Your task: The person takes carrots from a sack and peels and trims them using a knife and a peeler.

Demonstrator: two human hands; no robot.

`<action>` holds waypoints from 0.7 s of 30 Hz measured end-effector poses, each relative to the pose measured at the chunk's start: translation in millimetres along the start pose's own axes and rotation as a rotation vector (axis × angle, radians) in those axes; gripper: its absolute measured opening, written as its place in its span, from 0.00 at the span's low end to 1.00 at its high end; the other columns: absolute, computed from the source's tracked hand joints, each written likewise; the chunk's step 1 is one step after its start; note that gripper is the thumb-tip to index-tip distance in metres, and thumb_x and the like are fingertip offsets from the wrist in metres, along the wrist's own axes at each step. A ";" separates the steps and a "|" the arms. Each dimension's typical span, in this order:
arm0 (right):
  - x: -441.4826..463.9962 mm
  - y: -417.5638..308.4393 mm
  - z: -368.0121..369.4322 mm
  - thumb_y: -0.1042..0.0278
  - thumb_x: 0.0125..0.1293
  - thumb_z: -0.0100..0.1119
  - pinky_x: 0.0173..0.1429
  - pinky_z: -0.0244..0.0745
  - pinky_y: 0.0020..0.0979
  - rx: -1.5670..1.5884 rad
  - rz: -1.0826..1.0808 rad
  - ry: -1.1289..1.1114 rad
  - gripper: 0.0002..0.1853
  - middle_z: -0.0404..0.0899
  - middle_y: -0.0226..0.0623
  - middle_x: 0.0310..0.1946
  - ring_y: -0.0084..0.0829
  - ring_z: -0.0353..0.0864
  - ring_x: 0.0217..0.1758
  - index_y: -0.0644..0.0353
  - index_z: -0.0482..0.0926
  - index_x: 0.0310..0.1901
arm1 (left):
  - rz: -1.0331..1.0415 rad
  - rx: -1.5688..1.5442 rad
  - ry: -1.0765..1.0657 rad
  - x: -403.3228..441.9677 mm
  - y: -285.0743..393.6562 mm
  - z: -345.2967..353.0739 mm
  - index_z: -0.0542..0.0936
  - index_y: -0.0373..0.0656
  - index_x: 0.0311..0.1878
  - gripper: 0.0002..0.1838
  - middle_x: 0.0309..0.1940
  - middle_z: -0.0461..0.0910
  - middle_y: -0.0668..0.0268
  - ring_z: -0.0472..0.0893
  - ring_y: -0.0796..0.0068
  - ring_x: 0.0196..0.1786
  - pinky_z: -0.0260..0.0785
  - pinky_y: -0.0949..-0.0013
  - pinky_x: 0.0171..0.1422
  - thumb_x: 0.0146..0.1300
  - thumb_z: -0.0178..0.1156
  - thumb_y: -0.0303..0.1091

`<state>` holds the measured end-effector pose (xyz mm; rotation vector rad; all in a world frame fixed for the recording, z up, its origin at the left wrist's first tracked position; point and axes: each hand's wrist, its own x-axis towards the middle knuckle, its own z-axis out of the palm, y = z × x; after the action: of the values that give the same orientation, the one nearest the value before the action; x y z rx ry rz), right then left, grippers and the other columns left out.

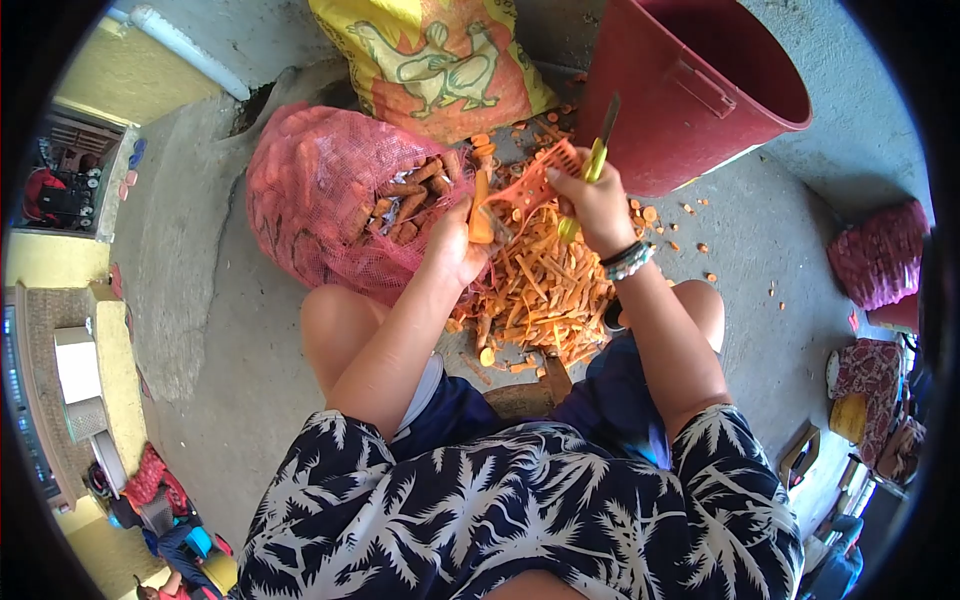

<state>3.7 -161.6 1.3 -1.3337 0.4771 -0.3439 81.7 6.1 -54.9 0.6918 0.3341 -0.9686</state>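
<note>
1. A red plastic bin point(640, 110) is seen at one o'clock from the heap of peelings, its rim tilted.
2. A pink mesh sack point(310, 190) is set at ten o'clock, and unpeeled carrots point(408, 205) are exposed at its torn or gaping side.
3. A yellow and orange sack point(435, 75), printed with poultry, is stood at eleven o'clock, behind the mesh sack.
4. The heap of carrot peelings point(550, 290) is spread on the concrete floor between the knees.
5. The right hand point(600, 205) is placed at one o'clock; its fingers are closed round a perforated orange peeler point(535, 185) and a yellow-handled knife point(597, 162), whose blade is pointed towards twelve.
6. The left hand point(455, 245) is placed at ten o'clock, half curled, and a carrot point(481, 225) is gripped nearly upright in it, just beside the peeler; whether they are touching cannot be told.
7. Beaded bracelets point(627, 260) are worn on the right wrist.
8. Carrot rounds point(650, 214) are scattered at two o'clock.
</note>
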 end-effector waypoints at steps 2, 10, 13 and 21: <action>-5.4 1.9 3.4 0.77 0.55 0.60 0.24 0.65 0.18 -0.012 0.028 -0.014 0.13 0.76 0.29 0.26 0.15 0.70 0.22 0.67 0.73 0.43 | 0.068 0.032 0.050 -2.3 -2.1 11.1 0.71 0.44 0.44 0.13 0.35 0.74 0.66 0.73 0.73 0.34 0.68 0.65 0.38 0.69 0.39 0.39; -0.6 -0.4 -0.5 0.76 0.56 0.60 0.21 0.60 0.17 -0.112 -0.040 -0.021 0.16 0.74 0.26 0.23 0.12 0.66 0.18 0.68 0.72 0.46 | 0.099 0.259 0.075 -3.4 -9.6 14.7 0.70 0.42 0.50 0.18 0.43 0.74 0.64 0.73 0.72 0.44 0.66 0.62 0.49 0.70 0.37 0.43; -0.3 -3.5 -2.8 0.76 0.56 0.60 0.21 0.60 0.17 -0.140 -0.028 -0.035 0.17 0.74 0.26 0.24 0.12 0.67 0.19 0.69 0.71 0.47 | 0.085 0.309 0.040 -10.0 -9.7 23.1 0.66 0.41 0.56 0.25 0.51 0.71 0.63 0.71 0.69 0.54 0.62 0.59 0.58 0.69 0.36 0.51; 5.5 10.2 -0.8 0.77 0.55 0.61 0.27 0.68 0.17 -0.071 -0.058 -0.030 0.20 0.76 0.29 0.29 0.16 0.73 0.26 0.71 0.69 0.50 | 0.155 0.308 -0.015 -10.1 -20.7 24.3 0.51 0.37 0.66 0.41 0.61 0.62 0.54 0.62 0.66 0.64 0.54 0.58 0.67 0.64 0.27 0.65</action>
<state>7.6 -162.9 -9.6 -1.4216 0.4297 -0.3568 57.9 -11.5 -39.3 0.9760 0.1157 -0.8852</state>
